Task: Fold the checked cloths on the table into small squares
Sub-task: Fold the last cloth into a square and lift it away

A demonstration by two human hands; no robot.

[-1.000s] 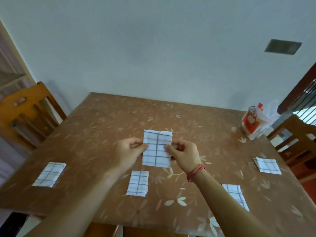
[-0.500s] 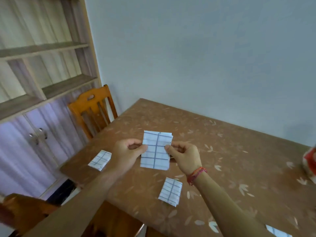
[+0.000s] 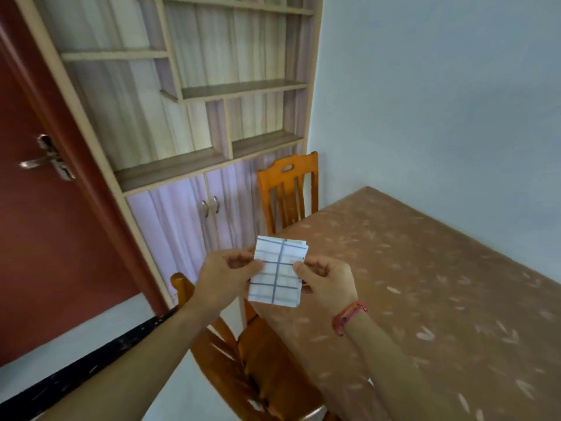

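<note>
A folded white cloth with dark checked lines [image 3: 277, 273] is held upright in the air over the table's left corner. My left hand [image 3: 226, 276] pinches its left edge between thumb and fingers. My right hand [image 3: 326, 282], with a red thread band on the wrist, pinches its right edge. The brown leaf-patterned table [image 3: 425, 284] fills the right side of the view. No other cloths show in this view.
An orange wooden chair [image 3: 287, 189] stands at the table's far left side, and a second one [image 3: 258, 360] sits just below my arms. A shelf unit with lilac cupboard doors [image 3: 188, 217] and a red door [image 3: 45, 208] lie to the left.
The view has swung strongly left, so the other cloths on the table have dropped out of sight. Both hands keep the same pinch on the folded cloth.
</note>
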